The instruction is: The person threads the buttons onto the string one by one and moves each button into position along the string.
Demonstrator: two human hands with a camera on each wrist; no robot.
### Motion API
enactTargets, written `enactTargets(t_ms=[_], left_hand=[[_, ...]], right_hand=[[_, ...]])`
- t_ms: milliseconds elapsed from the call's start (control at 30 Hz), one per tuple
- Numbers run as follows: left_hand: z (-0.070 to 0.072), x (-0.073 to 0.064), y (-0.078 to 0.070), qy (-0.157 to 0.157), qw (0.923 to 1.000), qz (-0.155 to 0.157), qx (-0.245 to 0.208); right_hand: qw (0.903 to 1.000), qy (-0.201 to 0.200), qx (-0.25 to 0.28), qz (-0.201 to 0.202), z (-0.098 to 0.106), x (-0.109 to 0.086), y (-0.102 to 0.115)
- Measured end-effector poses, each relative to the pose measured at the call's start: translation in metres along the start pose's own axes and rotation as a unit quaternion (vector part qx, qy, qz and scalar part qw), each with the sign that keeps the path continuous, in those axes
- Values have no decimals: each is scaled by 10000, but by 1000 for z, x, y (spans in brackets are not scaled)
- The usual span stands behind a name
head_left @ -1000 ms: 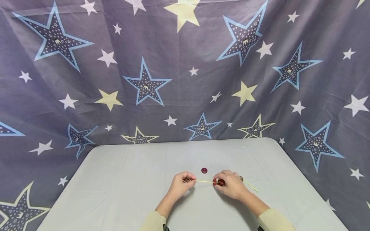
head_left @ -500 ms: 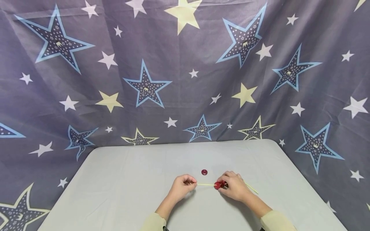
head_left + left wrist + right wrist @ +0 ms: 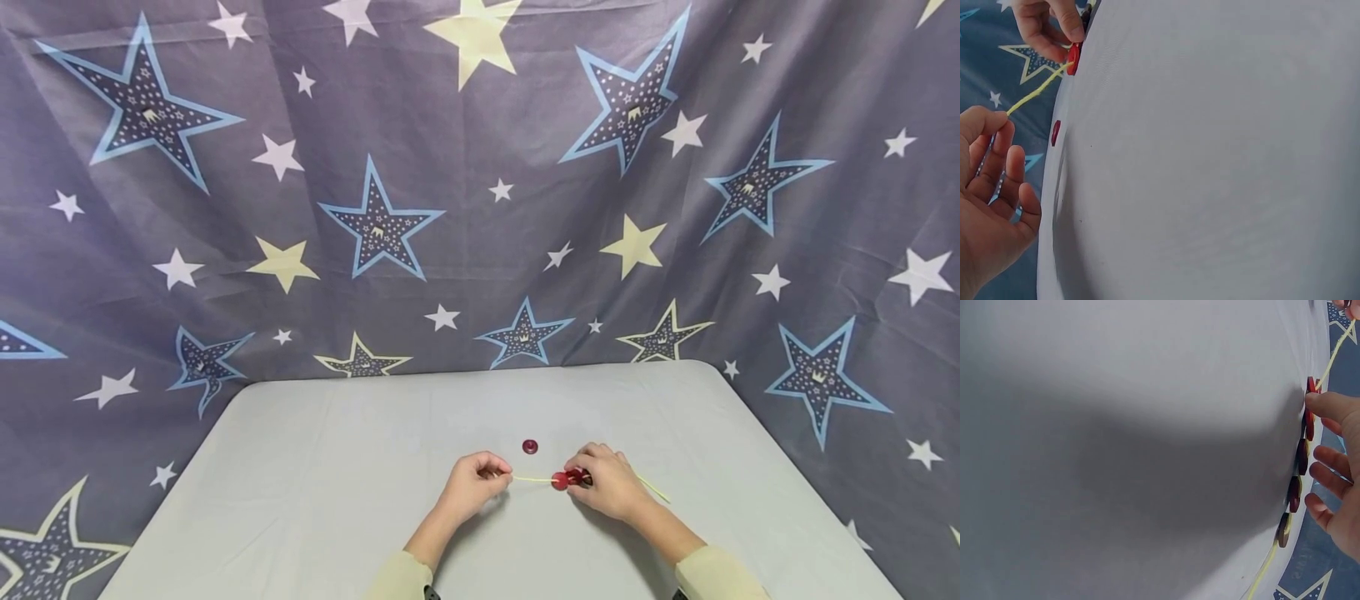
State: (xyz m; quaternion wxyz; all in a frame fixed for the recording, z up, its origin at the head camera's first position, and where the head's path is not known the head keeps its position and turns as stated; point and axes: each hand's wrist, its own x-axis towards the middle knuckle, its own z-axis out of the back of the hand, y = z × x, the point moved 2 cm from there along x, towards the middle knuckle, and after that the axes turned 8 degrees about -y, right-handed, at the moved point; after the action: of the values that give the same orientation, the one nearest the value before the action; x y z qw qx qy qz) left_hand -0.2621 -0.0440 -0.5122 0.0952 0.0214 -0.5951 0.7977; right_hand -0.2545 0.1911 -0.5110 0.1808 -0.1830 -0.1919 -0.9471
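My left hand [image 3: 467, 486] pinches a yellow string [image 3: 1038, 92] between thumb and index finger, its other fingers loosely bent. The string runs right, nearly level, into a round red button [image 3: 560, 481]. At that button my right hand [image 3: 609, 479] holds thumb and fingertips together, pinching red buttons on the string. In the right wrist view the thumb presses the red button [image 3: 1310, 411]. Below it, several darker buttons [image 3: 1295, 494] line up along the same string, partly hidden by my hand in the head view. Past them the string's tail [image 3: 654, 489] lies on the table.
A loose dark red button [image 3: 530, 447] lies flat on the white-covered table [image 3: 360, 467], just beyond and between my hands. A grey curtain [image 3: 465, 317] printed with stars hangs behind the table and along its sides.
The front red button has turned from edge-on to show its face. My right hand has shifted slightly right, and the string between my hands, straight before, now sags a little.
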Motion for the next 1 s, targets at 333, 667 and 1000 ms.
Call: enactTargets(t_ms=[333,667,1000], left_hand=[[-1,4,8,-4,10000,-45,-41],[-4,7,5,-137,9997,-59,213],[-8,8,-2,-139,9990,-406,117]], right_hand=[[9990,-3,394,-192,1,1,1],[9736,-129,2244,-395,2,14,24],[9481,436,3068,-712,-8,22,45]])
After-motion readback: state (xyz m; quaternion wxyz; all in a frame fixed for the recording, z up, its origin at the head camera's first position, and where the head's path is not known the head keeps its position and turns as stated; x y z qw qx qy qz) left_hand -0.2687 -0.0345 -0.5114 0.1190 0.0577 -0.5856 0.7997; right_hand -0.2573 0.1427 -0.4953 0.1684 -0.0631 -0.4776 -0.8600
